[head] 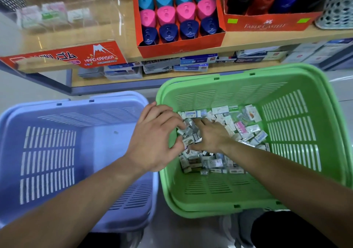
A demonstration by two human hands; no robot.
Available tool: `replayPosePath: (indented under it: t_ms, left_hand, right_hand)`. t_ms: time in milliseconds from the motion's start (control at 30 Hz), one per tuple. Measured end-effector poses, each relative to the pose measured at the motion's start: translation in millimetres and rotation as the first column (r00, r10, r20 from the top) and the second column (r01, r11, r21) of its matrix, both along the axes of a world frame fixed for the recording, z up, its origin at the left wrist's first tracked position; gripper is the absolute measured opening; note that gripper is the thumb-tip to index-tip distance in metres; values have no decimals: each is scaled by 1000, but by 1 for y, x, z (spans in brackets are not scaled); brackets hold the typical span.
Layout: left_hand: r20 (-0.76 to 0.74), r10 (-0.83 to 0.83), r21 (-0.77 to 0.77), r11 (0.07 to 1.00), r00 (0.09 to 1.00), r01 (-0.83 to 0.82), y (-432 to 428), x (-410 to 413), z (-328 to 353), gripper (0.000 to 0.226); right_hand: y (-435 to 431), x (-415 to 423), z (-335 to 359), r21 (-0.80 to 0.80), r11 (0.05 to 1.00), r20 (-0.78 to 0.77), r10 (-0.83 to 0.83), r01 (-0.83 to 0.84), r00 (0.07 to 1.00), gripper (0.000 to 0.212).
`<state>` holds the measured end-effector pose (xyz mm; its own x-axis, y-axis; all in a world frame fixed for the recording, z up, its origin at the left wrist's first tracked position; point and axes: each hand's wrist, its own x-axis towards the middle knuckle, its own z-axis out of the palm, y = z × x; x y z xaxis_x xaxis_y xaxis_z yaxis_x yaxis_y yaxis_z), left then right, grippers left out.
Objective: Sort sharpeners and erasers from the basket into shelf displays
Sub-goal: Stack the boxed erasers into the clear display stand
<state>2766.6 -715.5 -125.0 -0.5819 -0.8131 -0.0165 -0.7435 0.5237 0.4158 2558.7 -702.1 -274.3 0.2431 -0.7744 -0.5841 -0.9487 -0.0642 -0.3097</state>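
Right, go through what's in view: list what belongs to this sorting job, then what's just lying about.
Job: green basket, erasers in it, left hand, right hand, red box of sharpeners, eraser display case.
Lying about: purple basket, boxes on the lower shelf, white mesh basket.

Right hand (210,137) fingertips are buried among the erasers (246,131), leaving its grip indeterminate; eraser print is too small to read, the acrylic case (57,16) contents are blurred, and the white perforated bin (338,5) is cropped at right.
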Motion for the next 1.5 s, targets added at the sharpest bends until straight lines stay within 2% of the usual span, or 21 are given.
replayPosePath:
  t_ms: [167,300,433,600,700,867,1000,1067,1133,1233,1500]
  left_hand:
    - [3,3,3,1000,1000,-3,0,0,1,24]
    - [-15,9,1,1000,1000,-9,0,0,1,22]
    - [-34,11,-4,1000,999,-11,-1,-1,1,20]
    - [-28,8,11,1000,1000,-7,-1,-1,1,21]
    - [-31,0,13,1000,1000,0,-1,0,1,21]
    - [-29,9,15,1000,1000,-9,-2,-1,1,22]
    - [-13,5,10,1000,1000,-5,-1,-1,2,22]
    - [-9,6,9,1000,1000,-6,-1,-1,2,22]
    - [-7,7,8,1000,1000,-7,-1,-1,1,22]
    - [-4,7,5,1000,1000,-7,0,-1,1,22]
    - [-21,-3,-14,1000,1000,2,0,0,-1,24]
  right_hand:
    - [-7,3,1,15,995,25,-95,95,995,110]
    - [-8,15,1,-4,995,17,-104,104,994,106]
    - [-14,30,2,39,996,63,-78,76,995,80]
    - [-31,33,0,171,984,74,-64,50,995,69]
    - [-37,29,-1,222,975,111,-28,3,993,74]
    - [-30,28,-8,215,977,145,-40,8,989,90]
    - [-30,28,-1,230,972,111,28,-53,993,95]
    - [-31,27,2,257,966,133,-16,-19,991,97]
    - [-30,26,0,281,959,177,-94,41,980,90]
    - [-30,25,-3,299,950,215,-158,89,964,62]
    - [-30,30,-5,279,945,229,-241,173,943,43]
